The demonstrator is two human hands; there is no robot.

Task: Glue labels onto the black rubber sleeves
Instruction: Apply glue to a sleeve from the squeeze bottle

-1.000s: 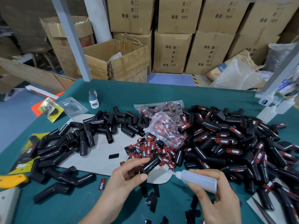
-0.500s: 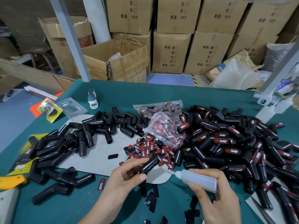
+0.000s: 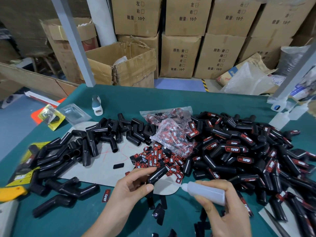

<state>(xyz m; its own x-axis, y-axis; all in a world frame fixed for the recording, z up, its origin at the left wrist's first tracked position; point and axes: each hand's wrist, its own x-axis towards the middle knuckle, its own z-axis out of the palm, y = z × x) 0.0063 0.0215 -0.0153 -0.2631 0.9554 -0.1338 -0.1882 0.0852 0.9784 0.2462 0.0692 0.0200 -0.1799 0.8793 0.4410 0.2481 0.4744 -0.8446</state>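
My left hand (image 3: 130, 185) grips a black rubber sleeve (image 3: 157, 174) between thumb and fingers, tilted up to the right over the grey mat. My right hand (image 3: 220, 207) holds a translucent glue bottle (image 3: 203, 192), its nozzle pointing left toward the sleeve, a short gap apart. Loose red-and-black labels (image 3: 159, 159) lie heaped just beyond the held sleeve. Plain black sleeves (image 3: 85, 147) are piled on the left. Labelled sleeves (image 3: 239, 151) fill the right side.
A plastic bag of labels (image 3: 172, 132) sits mid-table. A single label (image 3: 106, 195) lies on the green table (image 3: 153, 101). A yellow cutter (image 3: 12, 193) is at the left edge, a small bottle (image 3: 97, 106) farther back. Cardboard boxes (image 3: 123, 64) stand behind the table.
Both hands stay almost in place, holding the sleeve and the bottle. The view has shifted slightly.
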